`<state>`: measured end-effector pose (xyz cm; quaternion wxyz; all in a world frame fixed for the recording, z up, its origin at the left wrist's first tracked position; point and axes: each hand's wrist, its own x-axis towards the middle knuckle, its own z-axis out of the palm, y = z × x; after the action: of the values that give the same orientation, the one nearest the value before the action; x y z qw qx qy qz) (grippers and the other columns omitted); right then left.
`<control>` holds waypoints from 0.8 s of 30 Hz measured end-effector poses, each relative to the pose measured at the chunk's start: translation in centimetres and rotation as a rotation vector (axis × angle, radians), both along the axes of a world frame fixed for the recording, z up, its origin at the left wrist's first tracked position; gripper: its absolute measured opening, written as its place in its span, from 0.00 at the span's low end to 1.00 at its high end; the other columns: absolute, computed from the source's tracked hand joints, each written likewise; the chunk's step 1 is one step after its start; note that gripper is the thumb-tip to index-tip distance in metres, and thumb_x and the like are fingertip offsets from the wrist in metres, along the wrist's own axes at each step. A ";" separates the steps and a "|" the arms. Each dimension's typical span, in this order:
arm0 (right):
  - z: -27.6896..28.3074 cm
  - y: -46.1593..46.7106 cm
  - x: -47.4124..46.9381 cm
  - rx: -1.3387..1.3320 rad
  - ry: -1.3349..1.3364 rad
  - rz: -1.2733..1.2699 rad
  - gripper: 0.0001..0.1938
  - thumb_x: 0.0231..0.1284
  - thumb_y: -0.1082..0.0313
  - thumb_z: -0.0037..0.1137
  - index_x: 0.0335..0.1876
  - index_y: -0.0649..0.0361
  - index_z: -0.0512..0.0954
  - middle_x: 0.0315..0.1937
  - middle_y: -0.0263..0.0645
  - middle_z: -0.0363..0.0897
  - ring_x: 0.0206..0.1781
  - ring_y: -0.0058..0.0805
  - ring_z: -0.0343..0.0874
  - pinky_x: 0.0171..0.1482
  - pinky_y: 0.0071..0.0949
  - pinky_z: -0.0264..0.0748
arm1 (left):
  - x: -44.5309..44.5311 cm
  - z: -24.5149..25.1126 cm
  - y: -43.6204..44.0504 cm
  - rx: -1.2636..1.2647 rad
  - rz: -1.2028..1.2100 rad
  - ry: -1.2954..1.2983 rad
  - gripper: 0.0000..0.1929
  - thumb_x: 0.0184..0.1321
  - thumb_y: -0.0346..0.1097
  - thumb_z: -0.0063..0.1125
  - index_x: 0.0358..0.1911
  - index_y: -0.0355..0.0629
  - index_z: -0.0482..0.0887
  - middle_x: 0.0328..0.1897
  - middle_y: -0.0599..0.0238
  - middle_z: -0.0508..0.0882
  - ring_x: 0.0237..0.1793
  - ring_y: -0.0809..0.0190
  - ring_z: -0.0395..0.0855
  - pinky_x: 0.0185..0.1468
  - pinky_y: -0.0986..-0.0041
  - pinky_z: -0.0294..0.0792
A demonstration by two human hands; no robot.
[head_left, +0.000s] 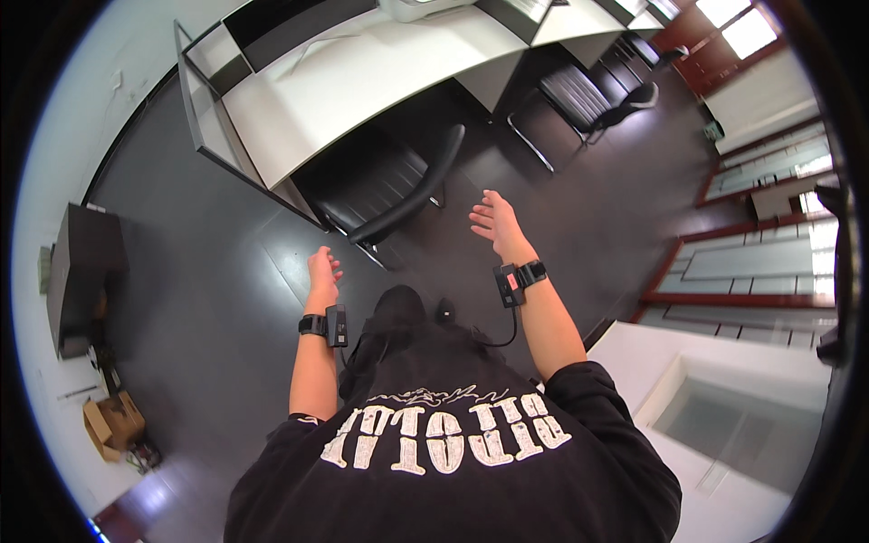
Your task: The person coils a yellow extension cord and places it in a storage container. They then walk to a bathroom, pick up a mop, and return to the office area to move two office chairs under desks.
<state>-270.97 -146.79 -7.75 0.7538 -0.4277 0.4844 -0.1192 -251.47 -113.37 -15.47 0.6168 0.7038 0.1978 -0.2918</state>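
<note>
Both my hands hang in the air before me, over the dark tiled floor. My left hand [324,273], palm turned inward, has loosely curled fingers and holds nothing. Higher and to the right, my right hand [497,220] holds nothing, its fingers apart. Each wrist bears a black strap with a small boxed device and a cable. Nearest to both hands is a black office chair [414,190], which stands at a long white desk [380,75]; neither hand touches it.
A grey-framed partition [224,146] closes the desk's left end. Another black chair [577,95] stands farther right. Along the left wall are a dark cabinet [91,251] and an open cardboard box [115,424]. Red-framed glass panels [733,268] and a white wall with a window [652,380] lie right.
</note>
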 end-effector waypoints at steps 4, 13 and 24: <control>-2.8 -6.6 7.7 -0.152 0.174 0.137 0.33 0.58 0.45 0.59 0.61 0.62 0.67 0.54 0.43 0.71 0.55 0.37 0.74 0.56 0.44 0.73 | 3.3 -3.4 -1.0 0.234 -0.087 -0.001 0.25 0.60 0.52 0.53 0.53 0.41 0.73 0.43 0.63 0.75 0.42 0.60 0.73 0.41 0.62 0.69; -10.2 -13.8 23.7 -0.708 0.696 0.367 0.39 0.52 0.47 0.60 0.68 0.63 0.67 0.70 0.59 0.61 0.71 0.55 0.63 0.71 0.42 0.63 | 10.7 -7.4 -8.0 -0.041 -0.299 0.537 0.29 0.65 0.55 0.49 0.62 0.40 0.77 0.56 0.52 0.81 0.59 0.53 0.77 0.61 0.59 0.66; -15.5 -20.6 30.0 -0.753 0.956 0.819 0.27 0.46 0.53 0.66 0.45 0.72 0.82 0.44 0.60 0.84 0.51 0.51 0.84 0.55 0.40 0.79 | 11.2 -12.2 -8.9 0.391 -0.340 0.404 0.30 0.58 0.48 0.53 0.47 0.18 0.80 0.49 0.34 0.84 0.54 0.42 0.84 0.57 0.61 0.71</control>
<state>-240.95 -167.39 -23.22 0.2464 -0.8098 0.4879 0.2133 -240.25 -122.27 -27.62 0.3608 0.7597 0.2479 -0.4808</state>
